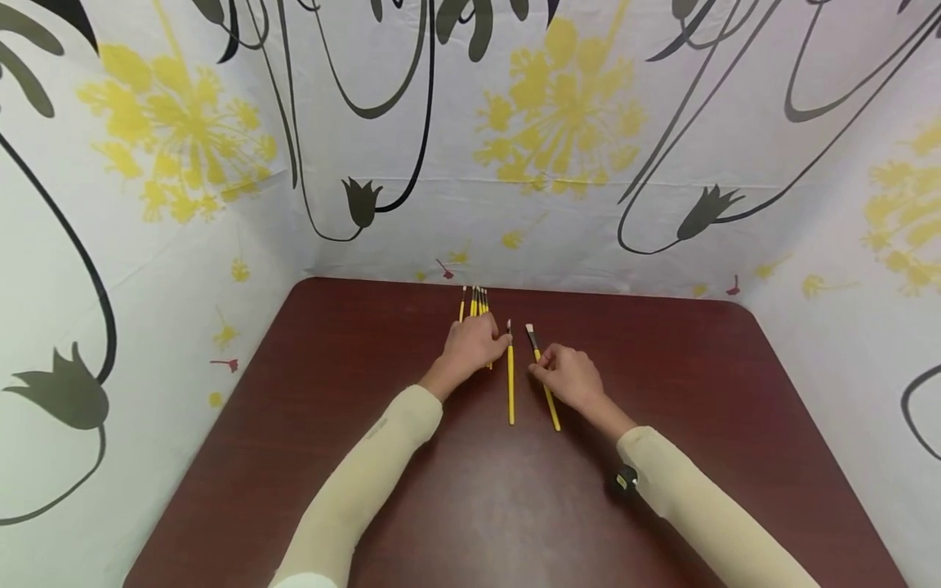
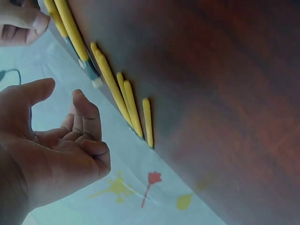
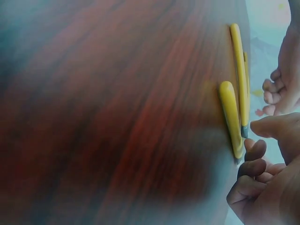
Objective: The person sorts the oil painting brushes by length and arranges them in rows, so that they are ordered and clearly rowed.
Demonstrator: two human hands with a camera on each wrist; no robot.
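Note:
Several thin paintbrushes with yellow handles (image 1: 475, 305) lie side by side near the table's back edge, partly hidden under my left hand (image 1: 469, 343). In the left wrist view that hand's thumb and fingers are apart, loosely bent, with nothing between them. To its right lies a single paintbrush (image 1: 510, 385), bristles toward the back, my left thumb close beside it. Farther right, a flat-tipped paintbrush (image 1: 552, 407) lies at a slant. My right hand (image 1: 570, 376) is over its handle, fingers loosely bent, with a gap between thumb and forefinger in the right wrist view.
The dark red-brown table (image 1: 456, 523) reaches back to a white cloth (image 1: 441, 220) printed with yellow and grey flowers, which stands behind it and along both sides. A small black device (image 1: 626, 478) is at my right sleeve.

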